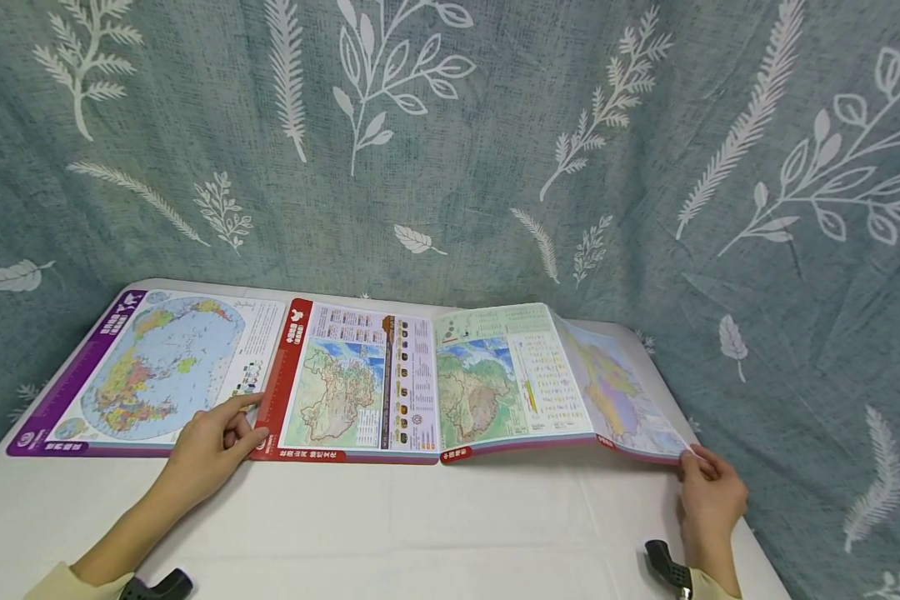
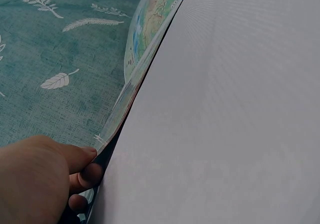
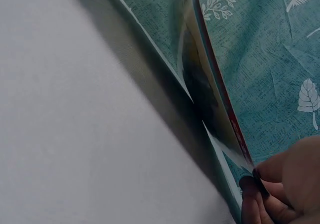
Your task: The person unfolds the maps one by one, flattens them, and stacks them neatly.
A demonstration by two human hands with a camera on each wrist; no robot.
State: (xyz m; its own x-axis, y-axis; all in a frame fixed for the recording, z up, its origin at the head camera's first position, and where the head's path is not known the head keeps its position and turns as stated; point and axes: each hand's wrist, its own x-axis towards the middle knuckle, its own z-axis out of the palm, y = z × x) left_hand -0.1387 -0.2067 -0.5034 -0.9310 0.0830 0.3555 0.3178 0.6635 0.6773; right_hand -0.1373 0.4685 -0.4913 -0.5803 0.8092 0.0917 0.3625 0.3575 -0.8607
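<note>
A long folding map (image 1: pixel 337 400) with a red left border lies spread out in several panels in the head view. At its lower left edge my left hand (image 1: pixel 213 442) pinches the red border between thumb and fingers. My right hand (image 1: pixel 712 487) pinches the lower outer corner of the far right panel (image 1: pixel 615 383), which slants up off the tabletop. In the right wrist view this lifted panel (image 3: pixel 220 78) shows nearly edge-on, its corner between thumb and fingers. The left wrist view shows the map's edge (image 2: pixel 127 96) running away from the left hand's fingertips.
A purple-bordered world map (image 1: pixel 52 400) lies flat at the left, its right side against the red border. Everything rests on a white-covered table (image 1: pixel 420 533). Behind and to the right hangs a grey-green curtain (image 1: pixel 465 217) with white leaf prints.
</note>
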